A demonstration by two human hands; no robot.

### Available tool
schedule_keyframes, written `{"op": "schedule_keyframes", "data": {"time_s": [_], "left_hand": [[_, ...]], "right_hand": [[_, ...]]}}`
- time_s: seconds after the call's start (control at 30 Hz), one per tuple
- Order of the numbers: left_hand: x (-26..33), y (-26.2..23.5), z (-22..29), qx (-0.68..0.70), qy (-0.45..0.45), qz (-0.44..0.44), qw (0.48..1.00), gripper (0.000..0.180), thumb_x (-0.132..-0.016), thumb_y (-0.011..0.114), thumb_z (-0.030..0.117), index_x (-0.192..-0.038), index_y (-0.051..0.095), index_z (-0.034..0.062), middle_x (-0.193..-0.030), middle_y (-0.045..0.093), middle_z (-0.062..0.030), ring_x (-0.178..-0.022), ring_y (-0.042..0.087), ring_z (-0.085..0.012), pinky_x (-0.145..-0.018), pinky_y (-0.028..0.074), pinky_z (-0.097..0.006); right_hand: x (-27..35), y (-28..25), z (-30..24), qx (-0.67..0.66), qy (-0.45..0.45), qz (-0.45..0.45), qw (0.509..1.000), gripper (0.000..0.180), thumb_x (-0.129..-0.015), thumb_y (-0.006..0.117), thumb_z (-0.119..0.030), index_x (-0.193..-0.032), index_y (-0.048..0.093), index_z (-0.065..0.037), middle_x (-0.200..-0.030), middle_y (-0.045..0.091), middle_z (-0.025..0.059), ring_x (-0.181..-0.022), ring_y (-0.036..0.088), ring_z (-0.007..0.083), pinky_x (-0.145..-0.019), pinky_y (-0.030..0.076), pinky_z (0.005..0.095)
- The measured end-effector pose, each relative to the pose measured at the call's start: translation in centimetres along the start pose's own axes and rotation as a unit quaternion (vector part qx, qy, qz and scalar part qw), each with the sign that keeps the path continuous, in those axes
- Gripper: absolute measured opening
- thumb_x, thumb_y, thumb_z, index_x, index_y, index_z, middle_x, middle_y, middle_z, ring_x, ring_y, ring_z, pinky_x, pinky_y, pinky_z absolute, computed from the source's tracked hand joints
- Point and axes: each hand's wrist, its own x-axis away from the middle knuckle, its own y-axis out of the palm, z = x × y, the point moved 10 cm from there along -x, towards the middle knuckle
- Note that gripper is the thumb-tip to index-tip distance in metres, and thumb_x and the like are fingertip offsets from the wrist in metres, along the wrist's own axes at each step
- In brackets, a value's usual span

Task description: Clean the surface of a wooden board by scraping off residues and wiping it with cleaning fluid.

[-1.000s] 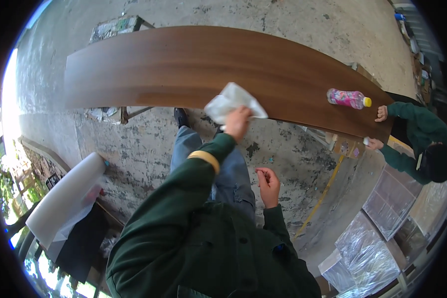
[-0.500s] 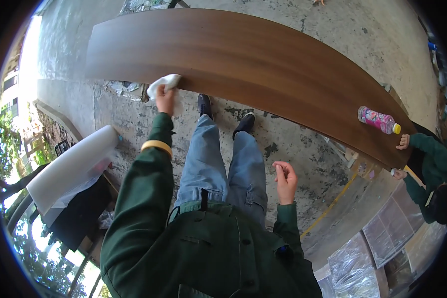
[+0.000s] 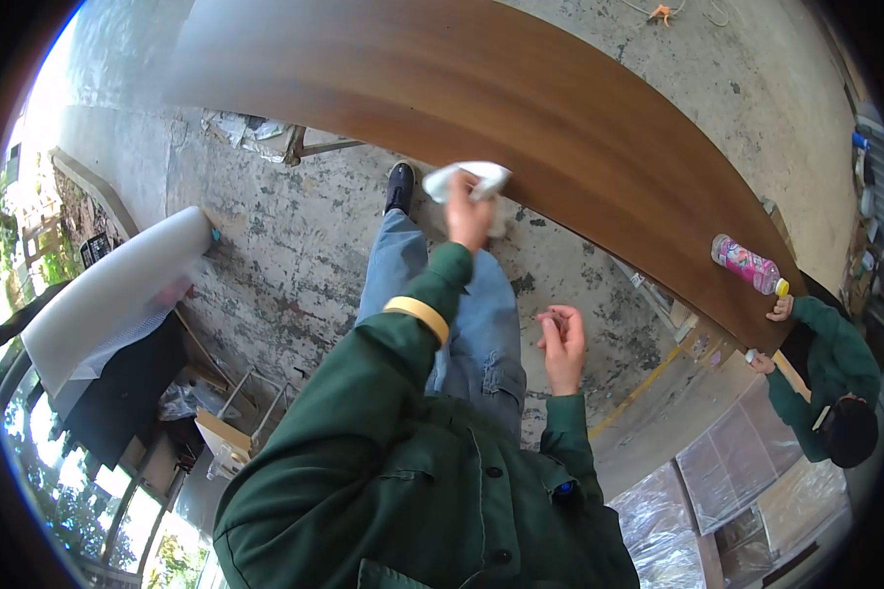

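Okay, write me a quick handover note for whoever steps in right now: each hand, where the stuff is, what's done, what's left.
Left hand: closed on a white cloth, pressed against the near edge of the long brown panel.
Right hand: free, fingers loosely curled, held off the panel.
Pink bottle lies on the panel's right end, beside a co-worker's hand on the edge.
Done: cannot tell how much of the panel is wiped.
Left: probably the stretch between cloth and bottle.
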Motion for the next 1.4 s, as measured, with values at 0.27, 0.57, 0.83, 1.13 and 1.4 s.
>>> {"op": "schedule_keyframes", "data": {"time_s": [0.27, 0.57, 0.83, 1.13, 1.4], "left_hand": [[-13.3, -16.1, -10.4, 0.249, -0.151, 0.104, 0.951, 0.039, -0.083, 0.076, 0.011, -0.112, 0.05, 0.0091, -0.099, 0.061, -0.0044, -0.084, 0.06, -0.0148, -0.07, 0.05, -0.031], [-3.6, -5.4, -3.8, 0.22, -0.206, -0.038, 0.953, 0.03, -0.085, 0.072, 0.01, -0.11, 0.055, 0.0062, -0.1, 0.063, -0.0023, -0.089, 0.06, -0.0126, -0.078, 0.049, -0.029], [-8.1, -8.2, 4.7, -0.163, 0.172, -0.075, 0.969, 0.04, -0.065, 0.07, 0.003, -0.102, 0.059, 0.0147, -0.096, 0.055, -0.0081, -0.097, 0.052, -0.0305, -0.081, 0.041, -0.043], [-19.4, -22.7, -3.3, -0.119, 0.087, 0.117, 0.982, 0.022, -0.075, 0.065, 0.0, -0.095, 0.058, 0.0052, -0.095, 0.055, -0.0174, -0.089, 0.052, -0.0399, -0.076, 0.045, -0.046], [-37.1, -45.9, -14.6, -0.132, 0.011, 0.296, 0.946, 0.022, -0.088, 0.069, 0.019, -0.101, 0.061, 0.002, -0.1, 0.058, -0.0135, -0.096, 0.054, -0.0227, -0.086, 0.044, -0.035]], "right_hand": [[-5.8, 0.5, 2.2, -0.149, 0.065, 0.036, 0.986, 0.006, -0.098, 0.049, -0.011, -0.101, 0.05, -0.006, -0.091, 0.063, 0.0072, -0.064, 0.057, 0.0115, -0.053, 0.045, 0.0246], [-8.7, 3.9, 1.7, -0.172, 0.08, 0.043, 0.981, 0.009, -0.098, 0.051, -0.013, -0.106, 0.055, -0.01, -0.086, 0.063, 0.003, -0.061, 0.057, 0.0098, -0.051, 0.045, 0.0237], [-16.6, 11.3, -6.1, -0.246, 0.073, -0.039, 0.966, 0.014, -0.098, 0.054, -0.02, -0.105, 0.057, -0.009, -0.064, 0.047, -0.001, -0.05, 0.044, 0.0101, -0.046, 0.037, 0.0264], [-27.6, 25.8, -10.9, -0.086, 0.123, -0.124, 0.981, 0.017, -0.093, 0.066, -0.026, -0.09, 0.059, -0.01, -0.051, 0.036, -0.0049, -0.037, 0.031, 0.0073, -0.036, 0.026, 0.0256], [-28.9, 25.8, -9.7, -0.004, 0.19, -0.064, 0.98, 0.034, -0.095, 0.06, -0.038, -0.081, 0.063, -0.008, -0.042, 0.03, -0.0046, -0.03, 0.025, 0.0078, -0.029, 0.021, 0.0254]]}}
